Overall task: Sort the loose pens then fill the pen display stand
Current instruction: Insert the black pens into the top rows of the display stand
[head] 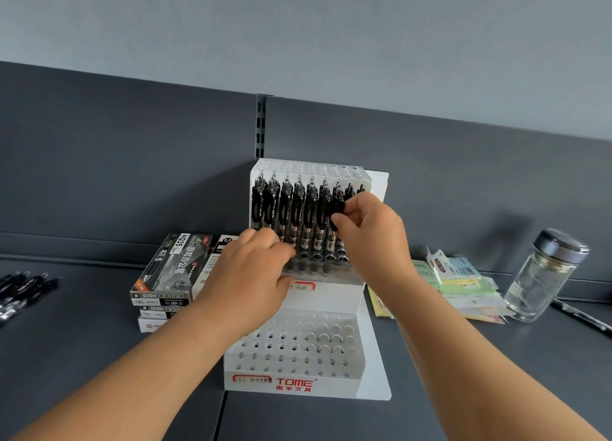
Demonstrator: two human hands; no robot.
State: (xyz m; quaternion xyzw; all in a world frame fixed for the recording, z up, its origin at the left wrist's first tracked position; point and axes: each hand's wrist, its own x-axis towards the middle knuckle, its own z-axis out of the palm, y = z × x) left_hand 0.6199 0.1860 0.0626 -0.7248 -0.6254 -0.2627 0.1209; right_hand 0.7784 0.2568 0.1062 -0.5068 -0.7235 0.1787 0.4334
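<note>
Nearest: pen display stand (331, 386), white, "TOME" on the front lip. Its lowest tier is bare holes, and the handwritten tag there is unreadable. Both forearms come in from the bottom edge.

Left hand (255, 268) sits at the foot of the middle tier, fingers curled in by the pen tips. It covers half the tag and the left holes. Can't tell whether it grips anything.

Right hand (367, 235) is higher, thumb and fingertips pinching a black pen (338, 205) near its clip. The pen's lower barrel is hidden behind the palm.

Upright black pens (298, 209) fill the middle tier, packed tight and hard to count. The top tier's holes are washed out.

Left: stacked pen boxes (169, 271), partly behind the wrist. The loose pens (23, 291) at the frame edge are cut off and blurred.

Right: paper packets (463, 281), print illegible, and a glass jar (546, 275).
</note>
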